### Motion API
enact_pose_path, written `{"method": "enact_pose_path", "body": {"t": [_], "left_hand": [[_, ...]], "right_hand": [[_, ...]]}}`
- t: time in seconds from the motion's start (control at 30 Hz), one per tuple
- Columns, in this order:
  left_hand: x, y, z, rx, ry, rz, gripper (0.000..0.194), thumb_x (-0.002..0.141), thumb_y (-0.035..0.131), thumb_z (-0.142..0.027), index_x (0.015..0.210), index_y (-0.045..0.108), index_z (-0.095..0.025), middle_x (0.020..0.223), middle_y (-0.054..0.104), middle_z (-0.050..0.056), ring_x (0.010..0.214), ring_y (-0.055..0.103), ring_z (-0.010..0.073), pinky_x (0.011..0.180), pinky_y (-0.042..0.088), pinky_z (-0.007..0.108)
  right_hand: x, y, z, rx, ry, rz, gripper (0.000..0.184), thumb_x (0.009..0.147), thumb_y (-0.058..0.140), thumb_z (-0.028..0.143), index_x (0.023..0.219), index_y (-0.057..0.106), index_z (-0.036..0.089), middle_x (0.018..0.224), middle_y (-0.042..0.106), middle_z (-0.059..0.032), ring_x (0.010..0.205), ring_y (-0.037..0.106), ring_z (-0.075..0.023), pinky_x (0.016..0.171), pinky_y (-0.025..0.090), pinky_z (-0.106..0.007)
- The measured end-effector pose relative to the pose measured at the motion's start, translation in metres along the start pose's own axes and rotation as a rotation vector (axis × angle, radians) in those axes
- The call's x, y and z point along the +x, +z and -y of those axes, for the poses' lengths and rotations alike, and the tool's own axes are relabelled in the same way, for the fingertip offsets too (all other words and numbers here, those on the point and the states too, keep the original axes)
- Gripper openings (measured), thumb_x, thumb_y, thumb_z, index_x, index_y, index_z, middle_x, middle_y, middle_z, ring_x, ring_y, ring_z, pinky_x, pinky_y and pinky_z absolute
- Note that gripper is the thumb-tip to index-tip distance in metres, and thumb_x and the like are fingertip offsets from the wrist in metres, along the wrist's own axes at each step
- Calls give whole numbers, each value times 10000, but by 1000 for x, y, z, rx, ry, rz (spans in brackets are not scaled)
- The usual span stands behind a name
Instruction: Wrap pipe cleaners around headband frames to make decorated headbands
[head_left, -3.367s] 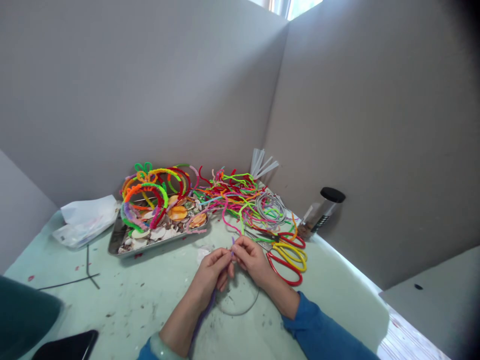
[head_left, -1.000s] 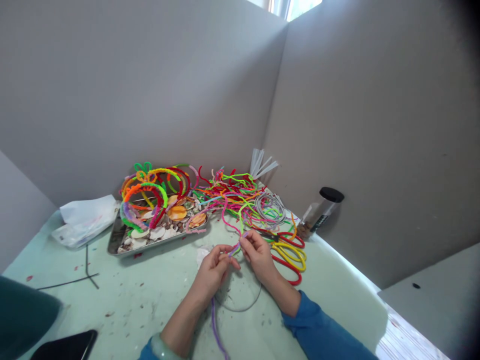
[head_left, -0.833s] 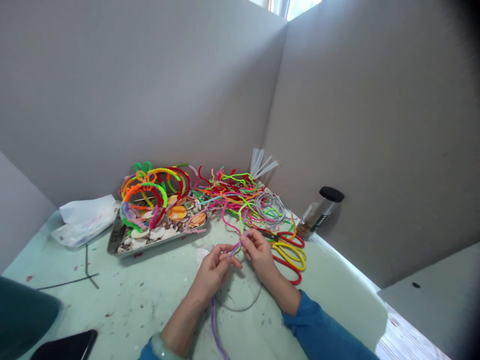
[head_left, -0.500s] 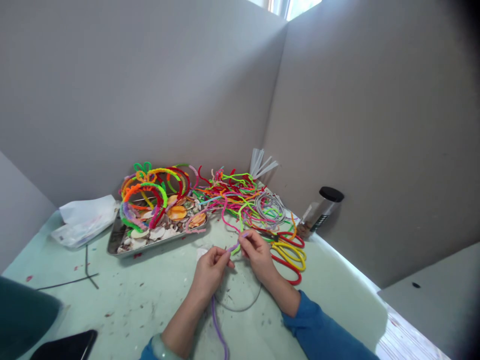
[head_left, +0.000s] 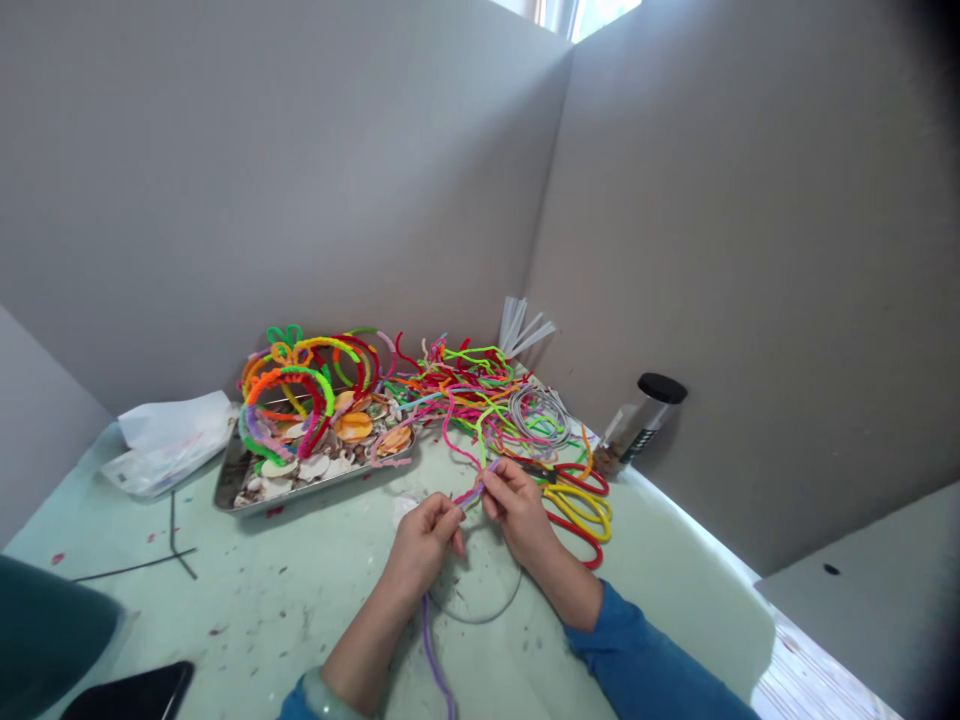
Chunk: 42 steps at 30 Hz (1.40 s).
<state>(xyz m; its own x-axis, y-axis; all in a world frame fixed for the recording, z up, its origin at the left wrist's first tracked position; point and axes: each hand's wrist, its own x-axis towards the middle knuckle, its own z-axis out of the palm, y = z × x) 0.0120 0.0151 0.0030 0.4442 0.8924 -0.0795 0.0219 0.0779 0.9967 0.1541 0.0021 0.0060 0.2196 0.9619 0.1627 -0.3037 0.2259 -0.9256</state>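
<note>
My left hand (head_left: pixel 429 535) pinches a purple pipe cleaner (head_left: pixel 429 640), whose long tail hangs down toward the table's front. Close by, my right hand (head_left: pixel 516 500) is closed on the strands at the other side, where purple, pink and green pipe cleaners meet between my fingertips. A pink pipe cleaner (head_left: pixel 452 430) and a light green one (head_left: pixel 481 432) run from there back to the pile. Beneath my hands a thin grey wire ring (head_left: pixel 480 621) rests on the table. Its upper part is hidden by my hands.
A metal tray (head_left: pixel 315 492) of shells bears several pipe-cleaner rings (head_left: pixel 289 372). Behind my hands lie a pipe-cleaner pile (head_left: pixel 457 378) and a grey wire coil (head_left: pixel 541 417). Scissors (head_left: pixel 581 508) and a tilted jar (head_left: pixel 643 425) are at right; a phone (head_left: pixel 131 693) is front left.
My fingers have shifted slightly at the join. More pink now shows beside the purple between my hands. The things on the table have stayed put.
</note>
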Motion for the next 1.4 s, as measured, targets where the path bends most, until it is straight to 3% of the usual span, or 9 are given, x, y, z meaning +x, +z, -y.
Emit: {"method": "enact_pose_path", "body": {"t": [0.1,0.3,0.47,0.57,0.7,0.77,0.87,1.2,1.4], "left_hand": [[0,-1,2,12,-6,37,261,789,525,-410,705,509,-163,468,568,-16,323,285,46,340,174,170],[-7,0,-6,7,36,158,307,823,483,-461,825,523,-156,733,667,31,327,355,34,327,252,173],[-6,1,-8,-42,25,106,291,797,522,-446,779,516,-155,526,595,-14,314,294,33,322,182,162],[-4,0,-8,-154,-53,12,284,758,555,-446,757,497,-169,427,525,-48,290,241,32,314,136,162],[-4,-4,-12,-247,-107,-54,275,741,567,-439,757,480,-178,414,515,-56,275,207,29,304,106,165],[-4,-4,-13,-276,-109,-65,281,733,576,-440,749,474,-179,420,520,-55,274,196,25,302,105,166],[-4,-4,-13,-297,-107,-71,293,727,587,-443,771,488,-171,430,525,-55,274,193,23,299,110,168],[-7,-6,-15,-338,-104,-72,292,735,597,-425,827,515,-160,443,516,-60,286,186,17,300,122,161],[-7,-8,-16,-400,-96,-66,299,733,605,-418,838,521,-151,450,524,-55,287,173,10,302,128,162]], "right_hand": [[0,-1,2,8,8,15,206,807,592,313,711,475,172,530,464,70,409,339,-45,429,228,-186],[0,-1,4,-119,60,74,225,793,600,341,708,466,181,492,450,75,415,367,-64,418,249,-189],[-4,5,5,-323,41,146,225,820,543,378,729,504,176,559,461,55,476,414,-82,465,319,-202],[-6,-5,14,-610,-65,110,214,860,477,371,792,536,177,652,513,23,558,470,-108,526,368,-222],[-14,-38,39,-1253,-215,61,161,857,476,290,800,574,176,817,582,-44,738,526,-167,671,391,-278],[-22,-56,51,-1512,-187,71,128,833,509,274,830,591,175,871,591,-76,838,533,-213,717,390,-308],[-35,-74,59,-1692,-95,127,157,829,511,267,921,605,181,935,584,-103,881,534,-237,736,399,-321],[-41,-89,57,-1788,-47,210,254,759,450,104,988,546,159,956,583,-119,880,554,-235,732,396,-306],[-45,-100,73,-1504,51,268,344,728,470,150,1068,504,191,889,608,-56,750,563,-188,638,387,-263]]}}
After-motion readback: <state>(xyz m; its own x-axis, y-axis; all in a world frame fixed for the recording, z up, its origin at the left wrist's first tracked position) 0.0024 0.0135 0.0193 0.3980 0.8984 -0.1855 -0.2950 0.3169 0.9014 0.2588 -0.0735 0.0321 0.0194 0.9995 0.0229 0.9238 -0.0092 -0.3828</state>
